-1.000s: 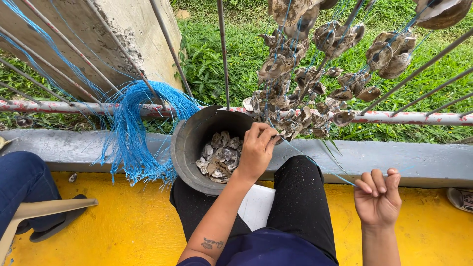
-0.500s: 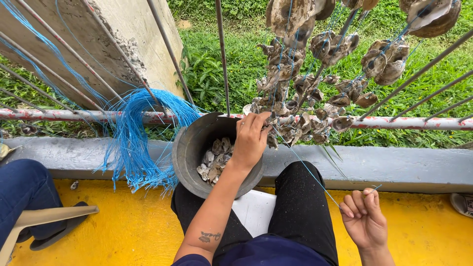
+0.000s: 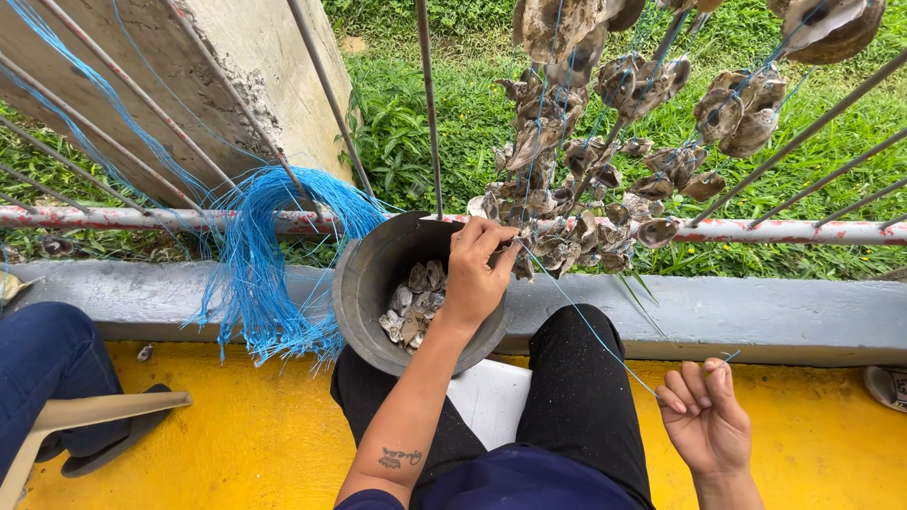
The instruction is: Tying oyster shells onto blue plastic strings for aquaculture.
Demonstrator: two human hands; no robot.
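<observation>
The left hand rests over the far rim of the bucket, fingers pinched on a shell at the lower end of the hanging shell strings. More shells lie in the bucket's bottom. The right hand, well right of the bucket, grips the blue line running taut from it up to the pinched shell. Left of the bucket, a bundle of blue cord drapes off the rail, crowding that side. The yellow floor lies below.
</observation>
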